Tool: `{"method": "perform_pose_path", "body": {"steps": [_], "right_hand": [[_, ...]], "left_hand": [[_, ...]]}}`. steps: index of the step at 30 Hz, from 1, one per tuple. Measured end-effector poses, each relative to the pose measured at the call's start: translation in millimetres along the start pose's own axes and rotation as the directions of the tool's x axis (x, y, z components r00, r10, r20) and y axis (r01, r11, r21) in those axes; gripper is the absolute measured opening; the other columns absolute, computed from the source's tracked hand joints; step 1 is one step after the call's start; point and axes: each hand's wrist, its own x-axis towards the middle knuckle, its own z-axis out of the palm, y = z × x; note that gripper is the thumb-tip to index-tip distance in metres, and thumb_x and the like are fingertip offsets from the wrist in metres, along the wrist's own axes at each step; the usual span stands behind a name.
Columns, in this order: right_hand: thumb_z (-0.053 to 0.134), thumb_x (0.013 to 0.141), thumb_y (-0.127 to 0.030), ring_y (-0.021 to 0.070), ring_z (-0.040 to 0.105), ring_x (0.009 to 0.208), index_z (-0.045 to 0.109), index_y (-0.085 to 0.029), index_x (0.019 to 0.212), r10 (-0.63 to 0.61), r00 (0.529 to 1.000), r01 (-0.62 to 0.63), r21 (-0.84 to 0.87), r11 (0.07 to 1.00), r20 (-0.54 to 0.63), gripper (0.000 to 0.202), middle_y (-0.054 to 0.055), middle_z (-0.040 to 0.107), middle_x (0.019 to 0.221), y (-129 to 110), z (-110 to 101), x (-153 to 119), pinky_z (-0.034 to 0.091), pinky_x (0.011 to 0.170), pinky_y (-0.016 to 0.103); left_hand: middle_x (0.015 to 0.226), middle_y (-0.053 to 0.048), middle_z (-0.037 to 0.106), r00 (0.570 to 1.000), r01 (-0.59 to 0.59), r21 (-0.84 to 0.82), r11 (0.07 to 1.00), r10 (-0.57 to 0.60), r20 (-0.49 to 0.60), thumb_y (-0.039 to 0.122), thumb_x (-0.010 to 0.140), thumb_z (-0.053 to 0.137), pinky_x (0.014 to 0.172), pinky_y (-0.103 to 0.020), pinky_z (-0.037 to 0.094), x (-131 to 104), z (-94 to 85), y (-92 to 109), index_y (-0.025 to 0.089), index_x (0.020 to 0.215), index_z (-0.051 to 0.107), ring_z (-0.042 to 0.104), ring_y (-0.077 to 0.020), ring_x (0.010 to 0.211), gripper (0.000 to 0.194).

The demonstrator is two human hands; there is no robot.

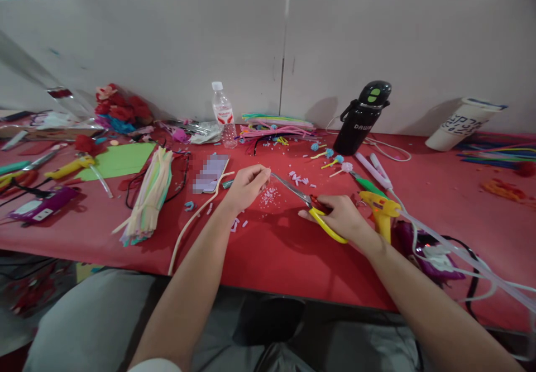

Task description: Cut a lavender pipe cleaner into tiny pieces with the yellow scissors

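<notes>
My right hand (345, 218) grips a pair of scissors (330, 228) with yellow handles, blades pointing left and away from me. The blade tips reach the pinched fingertips of my left hand (250, 186); what sits between those fingers is too small to make out. Below the blades lies a scatter of tiny pale lilac clippings (269, 196) on the red tabletop (272, 254). Short lilac pieces (298, 179) lie just beyond the scissors, and more lie near my left wrist. A long cream strand (184, 232) curves past my left forearm.
At left are a pastel pipe-cleaner bundle (149, 199), a phone (211, 173) and green paper (119, 160). A clear bottle (224, 115) and black flask (362, 120) stand at the back. Right: a yellow glue gun (381, 210), cords, small fluffy-headed stems (338, 160), a paper cup (463, 123).
</notes>
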Motion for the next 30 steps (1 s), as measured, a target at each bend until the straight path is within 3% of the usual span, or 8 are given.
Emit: {"method": "perform_pose_path", "body": {"steps": [11, 19, 30], "right_hand": [[0.059, 0.072, -0.064, 0.0082, 0.025, 0.052, 0.041, -0.018, 0.057, 0.032, 0.999, -0.031, 0.019, 0.999, -0.019, 0.052, -0.005, 0.034, 0.053, -4.9, -1.8, -1.4, 0.022, 0.046, 0.022], [0.059, 0.072, -0.064, 0.0086, 0.025, 0.051, 0.040, -0.018, 0.056, 0.013, 0.999, -0.015, -0.028, 0.999, -0.048, 0.052, -0.004, 0.035, 0.051, -0.8, 2.1, -1.5, 0.022, 0.044, 0.022], [0.059, 0.072, -0.065, 0.0088, 0.022, 0.051, 0.039, -0.018, 0.056, 0.015, 0.999, -0.016, -0.030, 0.999, -0.036, 0.053, -0.004, 0.035, 0.051, -1.6, 1.3, -1.1, 0.022, 0.044, 0.022]], "left_hand": [[0.057, 0.004, 0.043, 1.000, 0.002, -0.013, 1.000, -0.002, -0.005, 0.040, 0.089, 0.048, 0.050, -0.022, 0.030, -0.3, -0.3, -1.9, 0.016, 0.068, 0.049, 0.039, -0.0070, 0.049, 0.032], [0.057, 0.003, 0.044, 1.000, 0.019, -0.115, 0.993, -0.016, 0.023, 0.040, 0.089, 0.048, 0.049, -0.022, 0.030, -0.9, -0.9, -4.7, 0.016, 0.070, 0.051, 0.039, -0.0074, 0.049, 0.031], [0.056, 0.003, 0.044, 1.000, 0.012, -0.032, 0.999, -0.012, -0.010, 0.037, 0.088, 0.048, 0.049, -0.022, 0.031, -0.7, 0.1, -1.7, 0.016, 0.067, 0.049, 0.040, -0.0073, 0.049, 0.030]]}}
